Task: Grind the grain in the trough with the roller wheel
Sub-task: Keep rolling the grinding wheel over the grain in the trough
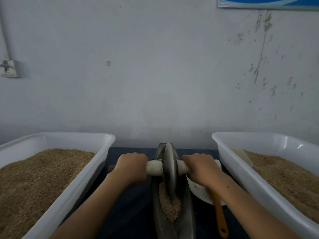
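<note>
Our left hand curled around the pale handle, our right hand gripping its other end, roller wheel upright in the dark trough between two white tubs, crushed grain heaped below it.

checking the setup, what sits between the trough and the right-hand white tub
In the head view, a white plate with an orange-handled tool lies on the dark cloth between the trough and the right tub, partly under the right hand.
</note>
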`<control>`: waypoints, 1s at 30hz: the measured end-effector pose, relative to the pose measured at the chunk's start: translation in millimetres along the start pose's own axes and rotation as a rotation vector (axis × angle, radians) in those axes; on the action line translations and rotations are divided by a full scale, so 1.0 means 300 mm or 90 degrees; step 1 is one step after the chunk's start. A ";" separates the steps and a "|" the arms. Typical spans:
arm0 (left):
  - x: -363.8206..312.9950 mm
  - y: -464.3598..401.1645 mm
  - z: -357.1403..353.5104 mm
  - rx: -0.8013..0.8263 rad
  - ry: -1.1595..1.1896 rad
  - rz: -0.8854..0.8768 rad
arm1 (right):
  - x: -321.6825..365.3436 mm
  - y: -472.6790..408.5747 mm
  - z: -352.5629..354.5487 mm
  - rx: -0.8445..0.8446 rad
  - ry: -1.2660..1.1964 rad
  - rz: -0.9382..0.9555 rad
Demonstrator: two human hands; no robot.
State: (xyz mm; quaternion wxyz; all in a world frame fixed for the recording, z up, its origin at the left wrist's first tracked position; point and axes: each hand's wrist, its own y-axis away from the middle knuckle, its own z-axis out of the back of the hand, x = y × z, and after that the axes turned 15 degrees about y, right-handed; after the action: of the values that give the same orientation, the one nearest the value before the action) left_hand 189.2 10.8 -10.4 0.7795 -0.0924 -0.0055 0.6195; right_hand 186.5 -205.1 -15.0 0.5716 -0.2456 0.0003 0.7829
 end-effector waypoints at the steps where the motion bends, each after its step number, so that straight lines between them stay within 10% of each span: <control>1: -0.005 -0.003 -0.013 -0.075 -0.020 -0.014 | 0.007 0.001 -0.018 -0.031 -0.002 -0.025; 6: -0.004 -0.002 -0.042 -0.170 -0.003 -0.031 | 0.013 -0.004 -0.055 -0.092 -0.014 -0.056; 16: 0.016 -0.008 0.008 0.204 0.107 0.027 | -0.044 -0.011 0.040 0.196 -0.043 0.114; 25: 0.013 -0.023 -0.031 -0.083 0.016 -0.037 | 0.004 -0.011 -0.025 -0.047 -0.001 -0.014; 30: 0.019 -0.025 -0.029 -0.065 0.021 -0.053 | -0.001 -0.007 -0.023 -0.041 -0.019 -0.010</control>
State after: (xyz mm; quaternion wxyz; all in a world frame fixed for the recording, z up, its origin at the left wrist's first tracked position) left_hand 198.9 13.5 -18.4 0.7987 -0.1418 -0.0281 0.5841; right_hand 191.2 -206.5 -20.5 0.5693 -0.2526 -0.0354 0.7816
